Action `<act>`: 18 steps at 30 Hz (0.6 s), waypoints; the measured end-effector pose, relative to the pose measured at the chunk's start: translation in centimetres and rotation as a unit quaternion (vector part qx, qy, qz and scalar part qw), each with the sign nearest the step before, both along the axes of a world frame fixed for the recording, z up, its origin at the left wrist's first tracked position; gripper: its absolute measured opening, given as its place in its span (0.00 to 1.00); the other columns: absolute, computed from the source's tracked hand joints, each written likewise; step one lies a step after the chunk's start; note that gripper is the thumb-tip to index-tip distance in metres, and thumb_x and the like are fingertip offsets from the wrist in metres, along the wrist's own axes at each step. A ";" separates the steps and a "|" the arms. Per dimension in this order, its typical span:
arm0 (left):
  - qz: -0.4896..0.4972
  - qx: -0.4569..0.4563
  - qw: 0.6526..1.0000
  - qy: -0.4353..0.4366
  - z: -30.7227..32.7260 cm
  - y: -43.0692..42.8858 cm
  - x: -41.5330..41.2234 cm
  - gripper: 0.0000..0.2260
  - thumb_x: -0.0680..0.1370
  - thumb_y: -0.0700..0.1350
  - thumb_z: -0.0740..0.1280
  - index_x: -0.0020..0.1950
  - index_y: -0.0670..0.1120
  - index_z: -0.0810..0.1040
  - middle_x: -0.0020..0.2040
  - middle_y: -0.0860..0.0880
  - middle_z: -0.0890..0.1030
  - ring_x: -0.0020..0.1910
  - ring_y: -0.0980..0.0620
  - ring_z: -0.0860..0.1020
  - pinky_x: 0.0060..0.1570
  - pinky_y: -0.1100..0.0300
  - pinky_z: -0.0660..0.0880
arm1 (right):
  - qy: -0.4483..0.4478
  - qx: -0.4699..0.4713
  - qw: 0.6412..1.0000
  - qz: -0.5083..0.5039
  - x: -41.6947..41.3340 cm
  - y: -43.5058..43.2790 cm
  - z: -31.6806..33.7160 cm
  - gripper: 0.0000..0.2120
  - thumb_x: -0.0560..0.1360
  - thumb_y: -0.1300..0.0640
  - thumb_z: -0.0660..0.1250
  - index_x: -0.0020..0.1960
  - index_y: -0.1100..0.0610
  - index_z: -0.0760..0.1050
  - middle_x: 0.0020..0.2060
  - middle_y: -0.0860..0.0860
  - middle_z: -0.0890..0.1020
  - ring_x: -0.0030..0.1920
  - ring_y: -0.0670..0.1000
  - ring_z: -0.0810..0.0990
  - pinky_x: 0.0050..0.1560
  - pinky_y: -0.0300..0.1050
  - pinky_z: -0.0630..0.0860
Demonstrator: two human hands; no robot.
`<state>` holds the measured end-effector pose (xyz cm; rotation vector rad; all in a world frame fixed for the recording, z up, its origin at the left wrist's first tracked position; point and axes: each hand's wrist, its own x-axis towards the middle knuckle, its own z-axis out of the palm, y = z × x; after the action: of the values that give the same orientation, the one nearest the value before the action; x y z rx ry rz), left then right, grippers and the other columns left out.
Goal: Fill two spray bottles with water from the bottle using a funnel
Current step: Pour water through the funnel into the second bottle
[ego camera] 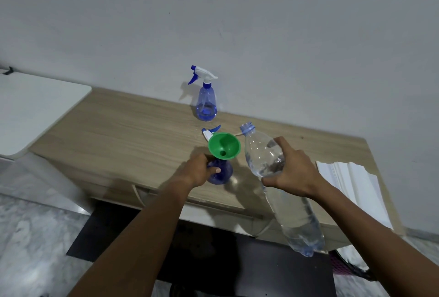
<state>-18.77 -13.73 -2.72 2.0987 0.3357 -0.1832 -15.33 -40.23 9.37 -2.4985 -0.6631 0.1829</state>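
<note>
A green funnel (224,145) stands in the neck of a blue spray bottle (221,173) on the wooden table (123,130). My left hand (198,172) grips that bottle's body. My right hand (293,173) holds a large clear water bottle (263,154), uncapped and tilted, its mouth up and just right of the funnel rim. No water is flowing. The removed spray head (210,131) lies on the table behind the funnel. A second blue spray bottle (206,104) with its white-and-blue trigger head on stands upright by the wall.
A stack of white paper (356,185) lies at the table's right end. A white surface (35,106) adjoins the table on the left. The grey wall runs close behind the table. A dark mat (213,261) lies on the floor below.
</note>
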 end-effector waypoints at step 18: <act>0.001 -0.003 1.000 -0.004 0.1 0.0 -0.1 0.14 0.74 0.43 0.73 0.49 0.64 0.81 0.52 0.51 0.85 0.55 0.49 0.82 0.63 0.44 0.76 | 0.022 -0.105 0.992 0.071 1.9 -0.1 1.2 0.35 0.56 0.45 0.77 0.59 0.42 0.66 0.28 0.46 0.82 0.37 0.51 0.80 0.41 0.48 0.77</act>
<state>-18.91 -13.77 -2.64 2.0925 0.3327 -0.1734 -13.38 -40.36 10.54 -2.6372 -0.8433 0.3761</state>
